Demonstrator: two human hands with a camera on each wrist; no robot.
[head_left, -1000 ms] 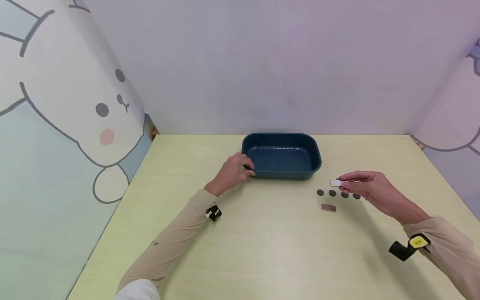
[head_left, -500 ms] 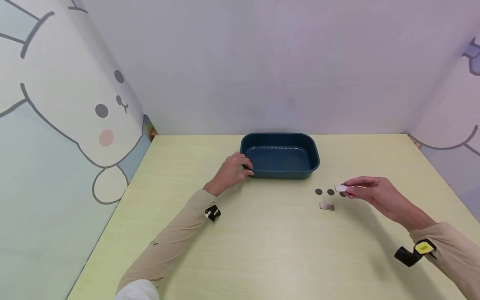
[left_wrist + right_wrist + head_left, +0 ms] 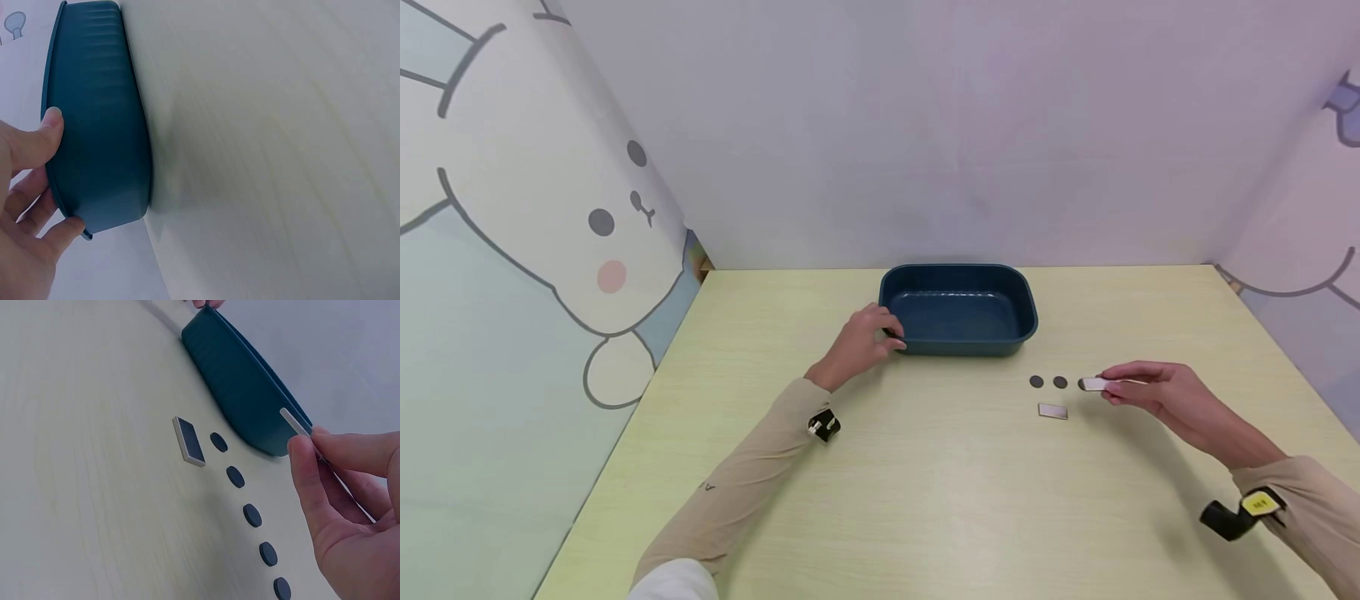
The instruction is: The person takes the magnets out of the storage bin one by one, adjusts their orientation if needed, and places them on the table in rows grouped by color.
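Observation:
My left hand [image 3: 867, 340] holds the near-left corner of a dark blue rectangular basin [image 3: 962, 348]. In the left wrist view, thumb and fingers curl over its rim [image 3: 53, 153]. Between thumb and fingertips, my right hand [image 3: 1165, 396] pinches a thin flat rectangular piece [image 3: 1093, 384], pale on top, raised above the table. Under and beside that hand lies a row of several small black discs [image 3: 252, 515], some of them hidden in the head view. A similar rectangular piece [image 3: 1053, 412], dark-faced with a light edge in the right wrist view, lies flat nearer to me.
Everything stands on a pale wooden table [image 3: 940, 483]. A plain light wall [image 3: 955, 133] rises behind the basin at the table's far edge. Cartoon-printed panels [image 3: 550, 250] flank the table at left and right.
My right hand has moved to the right and slightly towards me above the row of discs, still pinching the rectangular piece. The left hand keeps its hold on the basin.

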